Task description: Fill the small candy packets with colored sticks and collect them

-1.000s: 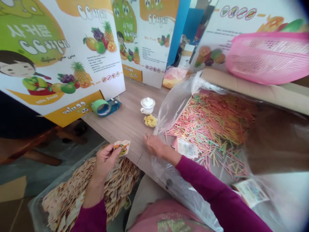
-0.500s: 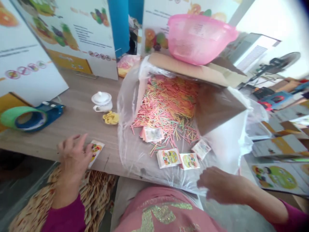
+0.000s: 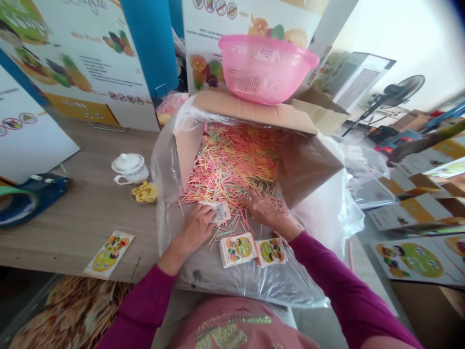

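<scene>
Colored thin sticks [image 3: 232,165] fill a plastic-lined cardboard box lying open toward me. My left hand [image 3: 198,225] has its fingers closed on a stack of small packets [image 3: 220,212] at the front of the sticks. To its right, my right hand [image 3: 263,208] reaches into the sticks with fingers spread; nothing shows in it. In front of my hands, two printed packet stacks, one [image 3: 238,248] and another [image 3: 271,251], lie on the clear plastic. A single flat printed packet [image 3: 109,254] rests on the table at the left.
A pink basket [image 3: 267,70] stands on top of the box. On the table [image 3: 90,203] are a lidded white cup [image 3: 130,168], a small dish of yellow bands [image 3: 144,192] and a tape dispenser [image 3: 43,191]. Printed cartons [image 3: 417,257] stand at the right.
My left hand has moved right from the flat packet to the packet stack. My right hand has moved from the box's front right into the sticks. The view has shifted.
</scene>
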The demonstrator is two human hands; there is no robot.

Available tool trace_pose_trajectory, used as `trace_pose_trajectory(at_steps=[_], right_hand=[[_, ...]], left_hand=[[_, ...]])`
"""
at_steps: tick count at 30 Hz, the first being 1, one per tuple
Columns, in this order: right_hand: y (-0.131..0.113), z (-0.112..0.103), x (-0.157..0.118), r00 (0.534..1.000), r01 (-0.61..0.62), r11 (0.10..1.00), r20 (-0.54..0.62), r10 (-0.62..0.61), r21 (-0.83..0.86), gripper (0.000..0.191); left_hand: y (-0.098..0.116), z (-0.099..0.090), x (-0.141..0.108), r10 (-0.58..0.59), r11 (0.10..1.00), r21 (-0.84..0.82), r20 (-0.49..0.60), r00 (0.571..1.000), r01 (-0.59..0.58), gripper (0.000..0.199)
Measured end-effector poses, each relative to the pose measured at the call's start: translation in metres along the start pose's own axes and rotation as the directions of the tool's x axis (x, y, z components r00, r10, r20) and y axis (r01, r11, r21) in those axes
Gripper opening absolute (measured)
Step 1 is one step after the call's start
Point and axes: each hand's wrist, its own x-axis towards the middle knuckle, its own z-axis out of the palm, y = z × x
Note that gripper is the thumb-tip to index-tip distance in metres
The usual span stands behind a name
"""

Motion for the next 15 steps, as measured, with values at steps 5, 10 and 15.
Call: trace_pose_trajectory(at_steps=[5, 10, 15], right_hand=[[0.006, 0.009, 0.022, 0.997, 0.044, 0.999, -0.069, -0.044, -0.003, 0.048], [0.000, 0.012, 0.048, 0.996, 0.044, 0.997, -0.080, -0.040, 0.057, 0.045], [-0.011, 0.003, 0.058, 0.999, -0.015, 0.999, -0.047, 0.018, 0.052, 0.042]], left_hand=[[0.004, 0.000, -0.007, -0.011, 1.000, 0.025, -0.024, 1.000, 0.012, 0.017], [0.009, 0.005, -0.007, -0.056, 0.993, 0.097, -0.076, 0.995, 0.064, 0.023], [0.007, 0.011, -0.008, -0.086, 0.990, 0.096, -0.157, 0.984, 0.102, 0.023]])
